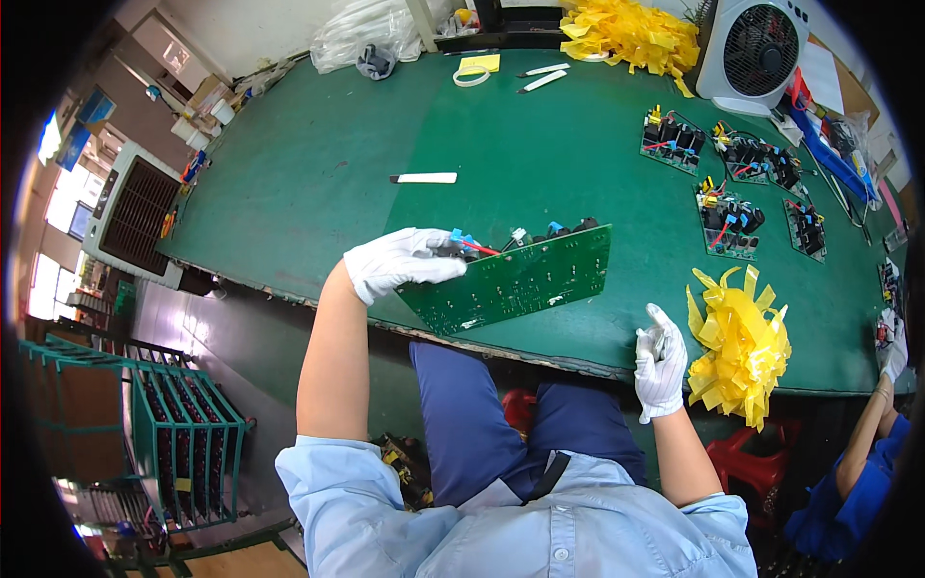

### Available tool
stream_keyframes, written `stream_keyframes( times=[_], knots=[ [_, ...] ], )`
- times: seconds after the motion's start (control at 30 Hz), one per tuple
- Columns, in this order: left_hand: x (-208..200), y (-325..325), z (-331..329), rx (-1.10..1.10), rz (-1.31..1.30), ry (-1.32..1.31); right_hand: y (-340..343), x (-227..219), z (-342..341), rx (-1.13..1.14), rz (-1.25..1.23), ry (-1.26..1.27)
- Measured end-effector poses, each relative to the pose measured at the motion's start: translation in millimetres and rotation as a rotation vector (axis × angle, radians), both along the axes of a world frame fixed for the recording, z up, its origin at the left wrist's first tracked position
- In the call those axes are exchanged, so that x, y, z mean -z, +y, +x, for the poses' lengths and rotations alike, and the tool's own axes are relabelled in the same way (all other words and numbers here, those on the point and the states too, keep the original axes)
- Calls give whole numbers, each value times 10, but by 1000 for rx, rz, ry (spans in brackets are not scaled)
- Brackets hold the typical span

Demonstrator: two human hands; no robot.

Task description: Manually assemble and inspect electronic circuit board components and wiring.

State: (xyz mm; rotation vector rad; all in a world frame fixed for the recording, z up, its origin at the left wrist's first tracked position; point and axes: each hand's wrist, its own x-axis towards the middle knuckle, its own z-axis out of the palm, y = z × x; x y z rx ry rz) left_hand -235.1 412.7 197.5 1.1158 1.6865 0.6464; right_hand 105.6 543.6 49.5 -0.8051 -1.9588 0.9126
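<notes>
My left hand (403, 265), in a white glove, is closed on the left end of a large green circuit board (520, 284). The board stands tilted near the table's front edge, its soldered underside towards me. Black, blue and white parts and a red wire show above its upper edge. My right hand (660, 364), gloved in white too, hovers by the table's front edge, apart from the board. Its fingers are loosely bent and apart, with nothing visible in them. Beside it lies a heap of yellow tape strips (740, 345).
Several smaller circuit boards (729, 222) lie on the green table (318, 173) at the right. A white-handled tool (424, 178) lies left of centre. Far back are a fan (756, 53) and more yellow strips (631, 39). A co-worker's gloved hand (893, 347) is at far right.
</notes>
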Motion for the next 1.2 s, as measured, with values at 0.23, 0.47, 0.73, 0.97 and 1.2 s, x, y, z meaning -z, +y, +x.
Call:
stream_keyframes(
  times=[0.23,0.47,0.73,0.97,1.2],
  knots=[
    [17,173,342,-16,-47,468,13,31,0,-2,-3,-10],
    [17,180,392,-83,58,745,13,-16,-49,3,72,-21],
    [186,108,394,-171,428,911,26,-205,-68,-150,-306,228],
    [134,78,455,-220,452,819,261,-944,-475,-108,-165,425],
    [80,51,509,55,348,894,269,-823,-492,-296,-317,283]
  ],
)
